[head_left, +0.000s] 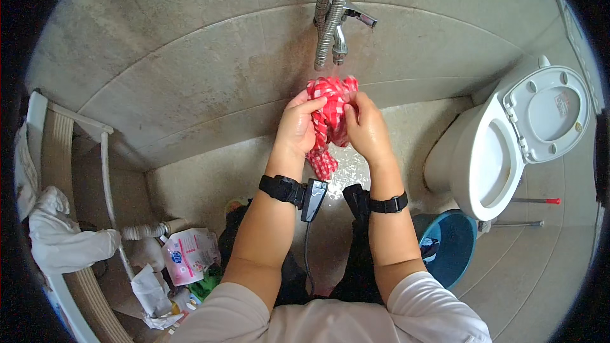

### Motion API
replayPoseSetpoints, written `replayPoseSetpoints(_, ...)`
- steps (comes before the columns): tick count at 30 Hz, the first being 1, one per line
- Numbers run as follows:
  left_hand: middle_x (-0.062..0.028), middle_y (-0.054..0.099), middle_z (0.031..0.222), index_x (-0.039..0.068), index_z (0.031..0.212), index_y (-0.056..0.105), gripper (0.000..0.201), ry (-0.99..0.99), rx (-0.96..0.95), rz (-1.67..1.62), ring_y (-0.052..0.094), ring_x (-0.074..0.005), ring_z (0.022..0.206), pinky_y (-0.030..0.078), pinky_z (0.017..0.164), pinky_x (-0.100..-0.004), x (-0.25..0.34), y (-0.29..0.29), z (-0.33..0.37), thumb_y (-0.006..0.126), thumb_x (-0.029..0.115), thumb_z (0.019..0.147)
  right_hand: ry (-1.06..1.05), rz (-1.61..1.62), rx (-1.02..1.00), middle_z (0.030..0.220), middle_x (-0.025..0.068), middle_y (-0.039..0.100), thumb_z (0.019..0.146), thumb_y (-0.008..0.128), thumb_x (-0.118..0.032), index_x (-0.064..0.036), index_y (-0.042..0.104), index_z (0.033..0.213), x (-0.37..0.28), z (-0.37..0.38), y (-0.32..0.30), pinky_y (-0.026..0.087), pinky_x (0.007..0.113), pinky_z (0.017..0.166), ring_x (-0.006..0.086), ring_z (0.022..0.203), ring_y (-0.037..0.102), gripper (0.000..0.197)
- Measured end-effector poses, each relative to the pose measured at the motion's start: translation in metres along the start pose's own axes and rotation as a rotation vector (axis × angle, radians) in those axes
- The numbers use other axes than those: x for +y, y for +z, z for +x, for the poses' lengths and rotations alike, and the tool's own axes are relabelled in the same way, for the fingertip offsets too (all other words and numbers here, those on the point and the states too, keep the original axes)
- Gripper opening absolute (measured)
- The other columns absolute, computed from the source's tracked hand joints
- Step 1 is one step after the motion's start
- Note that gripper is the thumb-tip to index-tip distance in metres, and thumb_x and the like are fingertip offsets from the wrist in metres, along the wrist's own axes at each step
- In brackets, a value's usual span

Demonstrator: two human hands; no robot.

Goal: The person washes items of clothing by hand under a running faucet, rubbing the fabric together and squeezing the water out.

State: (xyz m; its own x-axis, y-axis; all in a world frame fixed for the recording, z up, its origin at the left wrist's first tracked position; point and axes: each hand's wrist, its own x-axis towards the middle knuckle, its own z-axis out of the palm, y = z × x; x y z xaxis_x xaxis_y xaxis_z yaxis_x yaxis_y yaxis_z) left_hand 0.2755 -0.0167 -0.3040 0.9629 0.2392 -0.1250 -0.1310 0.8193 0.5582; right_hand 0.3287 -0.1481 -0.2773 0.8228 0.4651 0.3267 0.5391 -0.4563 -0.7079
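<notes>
A wet red-and-white checked cloth (332, 117) is bunched up between my two hands, under the metal tap (340, 47) on the wall. Water runs from the spout onto its top. My left hand (297, 124) grips the cloth's left side, thumb laid across the front. On the right side my right hand (367, 126) pinches it between thumb and curled fingers. One end of the cloth dangles below my hands, over the wet floor. Both wrists carry black straps with small devices.
A flexible metal hose (324, 32) hangs beside the tap. To the right stand a white toilet (470, 152) with its lid up and a blue bucket (467, 235) with something dark inside. At left are a pink-and-white pouch (190, 255), white cloth (63, 235) and a grey drain pipe (143, 232).
</notes>
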Motion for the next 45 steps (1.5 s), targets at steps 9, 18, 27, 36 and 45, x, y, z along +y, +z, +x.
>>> replayPoseSetpoints(9, -0.0132, 0.062, 0.103, 0.000, 0.109, 0.054, 0.032, 0.124, 0.051, -0.014, 0.061, -0.0229, 0.093, 0.048, 0.085, -0.0347, -0.008, 0.003, -0.003, 0.048, -0.007, 0.078, 0.167, 0.068, -0.409, 0.078, 0.0264, 0.060, 0.080, 0.053, -0.012, 0.0033, 0.058, 0.087, 0.019, -0.004, 0.007, 0.047, 0.043, 0.070, 0.0371, 0.076, 0.061, 0.018)
replayPoseSetpoints(18, -0.0120, 0.061, 0.107, 0.001, 0.115, 0.051, 0.037, 0.105, -0.041, 0.024, 0.059, -0.0223, 0.098, 0.046, 0.090, -0.0358, 0.001, 0.002, -0.001, 0.051, -0.007, 0.079, 0.134, 0.494, -0.303, 0.084, 0.0025, 0.061, 0.082, 0.056, -0.005, -0.0014, 0.053, 0.106, 0.046, -0.004, 0.018, 0.048, 0.024, 0.060, 0.0096, 0.071, 0.057, 0.024)
replayPoseSetpoints(27, -0.0092, 0.063, 0.096, 0.001, 0.109, 0.053, 0.031, 0.094, 0.068, 0.057, 0.062, -0.0193, 0.087, 0.051, 0.079, -0.0328, 0.006, 0.002, -0.001, 0.054, -0.007, 0.079, 0.268, 0.359, -0.214, 0.069, 0.0104, 0.063, 0.082, 0.059, -0.010, 0.0031, 0.062, 0.091, 0.028, 0.003, -0.005, 0.047, 0.027, 0.059, 0.0139, 0.060, 0.058, 0.016)
replayPoseSetpoints(36, -0.0099, 0.063, 0.098, 0.002, 0.107, 0.055, 0.030, 0.177, 0.289, 0.168, 0.063, -0.0219, 0.087, 0.051, 0.080, -0.0356, 0.014, -0.022, 0.002, 0.054, -0.007, 0.079, 0.368, 0.800, 0.212, 0.079, 0.0034, 0.062, 0.093, 0.048, -0.020, -0.0069, 0.054, 0.092, 0.016, 0.013, -0.062, 0.052, 0.031, 0.068, 0.0154, 0.073, 0.062, 0.015)
replayPoseSetpoints(45, -0.0083, 0.064, 0.093, 0.003, 0.100, 0.058, 0.021, 0.115, 0.267, 0.109, 0.063, -0.0200, 0.083, 0.051, 0.077, -0.0343, 0.010, -0.009, 0.003, 0.060, -0.002, 0.080, 0.338, 1.069, 0.306, 0.075, 0.0015, 0.058, 0.095, 0.044, -0.026, -0.0077, 0.050, 0.087, 0.034, 0.015, -0.074, 0.050, 0.028, 0.059, 0.0129, 0.065, 0.057, 0.021)
